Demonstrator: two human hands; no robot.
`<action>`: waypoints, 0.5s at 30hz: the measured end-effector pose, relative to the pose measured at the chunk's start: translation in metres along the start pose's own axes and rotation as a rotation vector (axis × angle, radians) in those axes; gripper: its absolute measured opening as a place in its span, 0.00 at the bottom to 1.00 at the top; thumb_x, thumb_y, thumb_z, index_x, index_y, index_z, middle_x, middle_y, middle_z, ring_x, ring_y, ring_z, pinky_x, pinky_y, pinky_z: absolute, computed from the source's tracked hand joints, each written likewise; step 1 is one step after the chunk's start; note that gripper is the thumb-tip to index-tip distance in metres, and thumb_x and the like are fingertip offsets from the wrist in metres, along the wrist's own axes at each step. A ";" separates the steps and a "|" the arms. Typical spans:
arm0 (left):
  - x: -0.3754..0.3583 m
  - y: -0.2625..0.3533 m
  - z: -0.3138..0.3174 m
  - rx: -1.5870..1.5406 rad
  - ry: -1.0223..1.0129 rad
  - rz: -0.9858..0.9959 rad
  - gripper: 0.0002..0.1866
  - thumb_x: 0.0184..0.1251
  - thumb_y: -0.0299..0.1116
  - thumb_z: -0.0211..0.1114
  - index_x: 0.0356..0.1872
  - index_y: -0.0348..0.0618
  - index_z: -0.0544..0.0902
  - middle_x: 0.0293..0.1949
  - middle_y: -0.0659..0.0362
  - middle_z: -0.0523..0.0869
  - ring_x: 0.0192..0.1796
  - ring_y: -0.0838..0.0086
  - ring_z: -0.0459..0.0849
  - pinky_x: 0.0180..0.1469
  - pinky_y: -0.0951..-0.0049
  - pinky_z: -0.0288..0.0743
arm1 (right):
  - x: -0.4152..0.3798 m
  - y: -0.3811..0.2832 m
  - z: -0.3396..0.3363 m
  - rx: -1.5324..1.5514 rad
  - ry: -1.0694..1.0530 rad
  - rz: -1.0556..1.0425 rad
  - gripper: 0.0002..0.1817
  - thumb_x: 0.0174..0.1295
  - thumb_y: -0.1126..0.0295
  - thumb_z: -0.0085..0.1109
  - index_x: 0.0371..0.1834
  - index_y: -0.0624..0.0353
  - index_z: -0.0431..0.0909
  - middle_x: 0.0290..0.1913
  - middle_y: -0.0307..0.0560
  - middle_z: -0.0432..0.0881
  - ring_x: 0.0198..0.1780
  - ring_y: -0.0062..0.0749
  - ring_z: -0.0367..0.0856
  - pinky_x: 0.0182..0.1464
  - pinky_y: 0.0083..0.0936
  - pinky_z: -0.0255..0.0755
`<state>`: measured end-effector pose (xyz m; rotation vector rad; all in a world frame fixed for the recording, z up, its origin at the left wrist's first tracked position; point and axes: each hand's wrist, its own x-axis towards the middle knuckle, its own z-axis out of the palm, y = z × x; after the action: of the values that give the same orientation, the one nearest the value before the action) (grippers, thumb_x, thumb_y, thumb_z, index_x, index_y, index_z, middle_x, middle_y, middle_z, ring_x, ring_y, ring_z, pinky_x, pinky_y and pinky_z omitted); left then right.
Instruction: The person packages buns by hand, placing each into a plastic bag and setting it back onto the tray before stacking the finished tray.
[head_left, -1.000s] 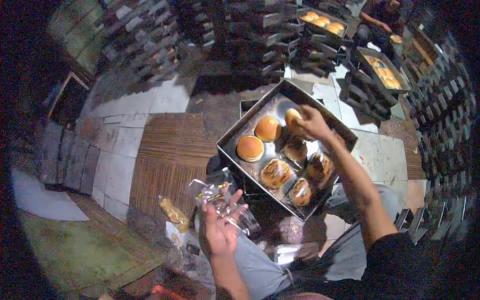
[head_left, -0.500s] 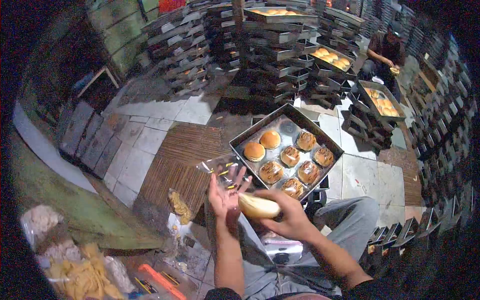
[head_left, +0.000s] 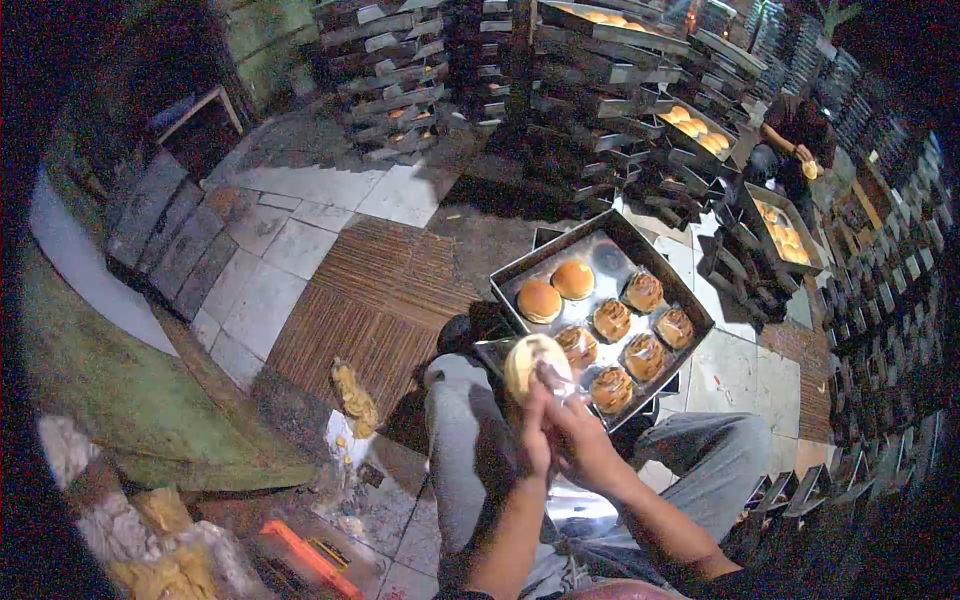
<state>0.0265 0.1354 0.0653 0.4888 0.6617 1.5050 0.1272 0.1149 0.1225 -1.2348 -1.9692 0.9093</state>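
Bun [head_left: 528, 360]: clamped between left hand [head_left: 537, 440] and right hand [head_left: 580, 440] fingers, just near of baking tray [head_left: 690, 300].

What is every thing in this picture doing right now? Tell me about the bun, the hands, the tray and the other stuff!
bun: lifted off the tray, held between both hands, partly in a clear wrapper.
left hand: closed on the bun.
right hand: gripping the bun's wrapper.
tray: lying flat, partly filled with seven buns.
stacked trays: piled up, some holding buns.
another person: holding a bun, far off.
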 end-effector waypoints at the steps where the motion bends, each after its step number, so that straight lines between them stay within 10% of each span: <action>1: 0.002 -0.001 0.002 0.070 0.012 -0.013 0.31 0.81 0.51 0.54 0.74 0.40 0.68 0.64 0.49 0.80 0.65 0.59 0.80 0.68 0.61 0.74 | 0.003 -0.002 -0.004 0.002 -0.003 0.008 0.38 0.61 0.78 0.63 0.77 0.57 0.65 0.80 0.61 0.61 0.83 0.58 0.53 0.81 0.45 0.52; 4: 0.011 0.009 -0.004 0.043 0.103 -0.118 0.31 0.79 0.48 0.58 0.75 0.43 0.66 0.64 0.50 0.80 0.64 0.58 0.81 0.66 0.56 0.77 | 0.003 -0.010 -0.014 -0.060 -0.017 -0.119 0.23 0.62 0.73 0.68 0.61 0.60 0.78 0.62 0.59 0.79 0.66 0.56 0.77 0.68 0.42 0.70; 9: 0.002 0.009 0.000 -0.083 0.095 -0.327 0.30 0.79 0.50 0.57 0.74 0.44 0.68 0.65 0.50 0.80 0.64 0.55 0.82 0.63 0.51 0.80 | -0.022 -0.018 -0.014 0.186 -0.001 0.236 0.08 0.67 0.70 0.68 0.44 0.62 0.82 0.35 0.48 0.84 0.44 0.34 0.83 0.46 0.35 0.75; 12: 0.009 0.010 -0.021 -0.361 0.053 -0.056 0.28 0.80 0.55 0.53 0.70 0.47 0.72 0.61 0.49 0.83 0.60 0.47 0.85 0.54 0.37 0.85 | -0.045 -0.006 -0.038 0.506 -0.752 -0.190 0.10 0.70 0.67 0.66 0.43 0.64 0.82 0.36 0.45 0.85 0.42 0.30 0.83 0.47 0.33 0.76; 13: 0.011 0.023 -0.029 -0.362 0.023 -0.035 0.29 0.80 0.55 0.52 0.70 0.46 0.72 0.62 0.49 0.83 0.62 0.46 0.83 0.56 0.37 0.84 | -0.051 -0.005 -0.048 0.614 -0.990 -0.035 0.10 0.70 0.69 0.66 0.45 0.65 0.84 0.40 0.46 0.86 0.44 0.31 0.85 0.53 0.32 0.77; 15: 0.003 0.046 -0.020 -0.344 0.059 -0.087 0.29 0.81 0.55 0.49 0.71 0.47 0.70 0.63 0.48 0.82 0.64 0.45 0.82 0.56 0.35 0.83 | -0.059 -0.001 -0.044 0.494 -0.358 0.233 0.11 0.67 0.72 0.68 0.49 0.65 0.84 0.44 0.48 0.87 0.47 0.32 0.86 0.57 0.30 0.77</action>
<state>-0.0211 0.1376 0.0816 0.1509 0.4502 1.5160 0.1832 0.0697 0.1390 -1.0724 -1.7133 1.7150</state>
